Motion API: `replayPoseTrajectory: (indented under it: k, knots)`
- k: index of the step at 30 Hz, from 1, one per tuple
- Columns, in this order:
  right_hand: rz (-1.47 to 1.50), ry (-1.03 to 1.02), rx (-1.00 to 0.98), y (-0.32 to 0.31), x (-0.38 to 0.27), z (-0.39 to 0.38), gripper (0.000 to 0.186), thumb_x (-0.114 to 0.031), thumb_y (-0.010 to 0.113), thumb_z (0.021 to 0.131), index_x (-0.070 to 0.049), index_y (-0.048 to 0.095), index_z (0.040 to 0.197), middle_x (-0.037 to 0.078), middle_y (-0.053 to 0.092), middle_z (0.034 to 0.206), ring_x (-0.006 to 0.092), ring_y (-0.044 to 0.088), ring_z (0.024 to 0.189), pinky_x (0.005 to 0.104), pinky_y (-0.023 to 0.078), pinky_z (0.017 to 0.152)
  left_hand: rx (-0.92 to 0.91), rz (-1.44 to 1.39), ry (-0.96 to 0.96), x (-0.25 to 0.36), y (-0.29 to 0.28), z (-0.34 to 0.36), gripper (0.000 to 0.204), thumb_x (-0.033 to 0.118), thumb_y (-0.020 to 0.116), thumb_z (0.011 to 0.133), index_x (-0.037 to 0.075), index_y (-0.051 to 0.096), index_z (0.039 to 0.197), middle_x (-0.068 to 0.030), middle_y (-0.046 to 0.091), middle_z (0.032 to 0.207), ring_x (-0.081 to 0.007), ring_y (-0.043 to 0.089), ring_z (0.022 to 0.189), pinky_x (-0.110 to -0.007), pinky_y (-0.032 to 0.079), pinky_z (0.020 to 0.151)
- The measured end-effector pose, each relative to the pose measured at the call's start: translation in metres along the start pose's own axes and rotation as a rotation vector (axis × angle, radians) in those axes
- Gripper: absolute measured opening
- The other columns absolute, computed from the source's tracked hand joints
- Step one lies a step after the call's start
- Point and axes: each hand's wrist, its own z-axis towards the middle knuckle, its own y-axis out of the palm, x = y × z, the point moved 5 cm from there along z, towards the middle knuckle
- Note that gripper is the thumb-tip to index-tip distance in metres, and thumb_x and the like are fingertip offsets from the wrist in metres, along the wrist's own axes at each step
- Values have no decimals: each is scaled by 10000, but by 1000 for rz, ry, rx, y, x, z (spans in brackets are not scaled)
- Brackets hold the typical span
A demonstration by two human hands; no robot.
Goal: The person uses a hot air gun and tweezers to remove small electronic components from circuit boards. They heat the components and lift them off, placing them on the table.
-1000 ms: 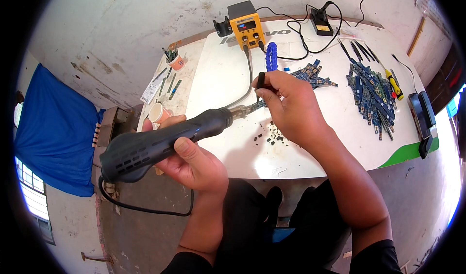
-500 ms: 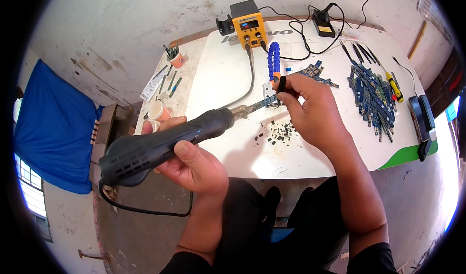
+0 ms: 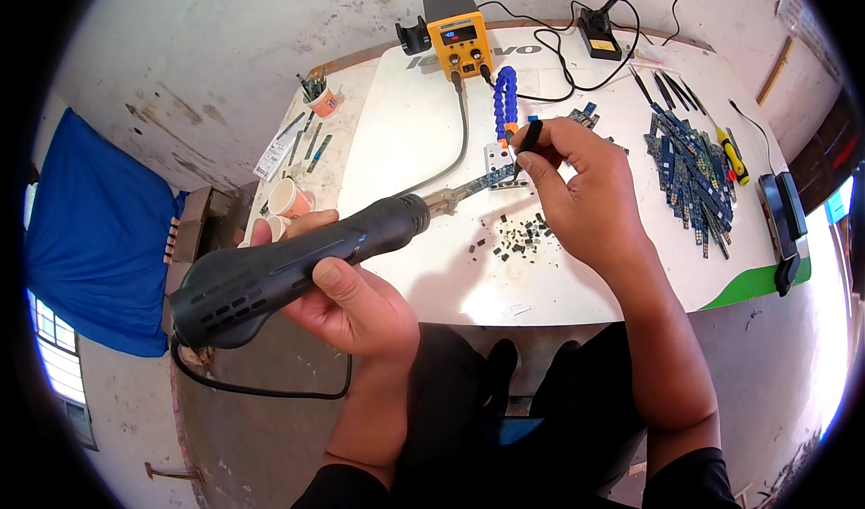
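Observation:
My left hand point(image 3: 365, 311) is wrapped round a black hot air gun point(image 3: 293, 270), held at a slant with its metal nozzle pointing up and right. The nozzle tip is close to a narrow blue circuit board strip point(image 3: 494, 177), which lies by a silver metal fixture point(image 3: 494, 156). Between the thumb and forefinger of my right hand point(image 3: 581, 185) is a pair of black tweezers point(image 3: 530, 136), its tips angled down over the strip's far end. My fingers hide part of the fixture. Small black chips point(image 3: 523, 236) are scattered on the white table just nearer to me.
A yellow soldering station point(image 3: 458, 36) stands at the back, with blue jointed hoses point(image 3: 505, 104) before it. Circuit board strips point(image 3: 692, 176) are heaped at right, beside a yellow screwdriver point(image 3: 734, 158). Paper cups point(image 3: 288, 198) stand at left. A soldering iron stand point(image 3: 599, 36) is far right.
The hot air gun has shifted slightly left and down. The tweezers in my right hand have tilted, their top leaning further right. Both hands keep their hold.

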Motion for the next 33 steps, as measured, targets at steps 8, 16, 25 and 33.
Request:
replayPoseTrajectory:
  k: [8,16,25,33]
  knots:
    - [20,-14,-16,0,-3,0,132,9,662,914,23,661,1046,184,682,920,314,690,832,364,534,747,8,10,9,3,0,0,710,345,529,1070,-83,193,1525,-163,627,1073,-185,563,1026,-348,435,1015]
    - [15,-35,13,-1,-3,0,128,33,673,917,13,696,1041,77,682,856,131,598,775,279,501,757,0,31,33,3,0,1,705,341,527,1070,-90,192,1517,-171,625,1103,-188,560,1047,-344,443,1001]
    - [32,-44,4,1,-2,-1,126,22,665,914,17,684,1038,145,681,897,253,656,811,339,523,748,-12,36,26,5,3,0,714,333,532,1068,-92,178,1519,-178,629,1078,-191,564,1022,-341,444,989]
    - [24,-86,-11,5,-3,-1,120,5,672,911,15,681,1031,171,669,905,324,668,819,378,518,719,-3,19,9,4,5,-1,718,324,541,1065,-92,172,1519,-181,630,1069,-192,568,1015,-352,435,1009]
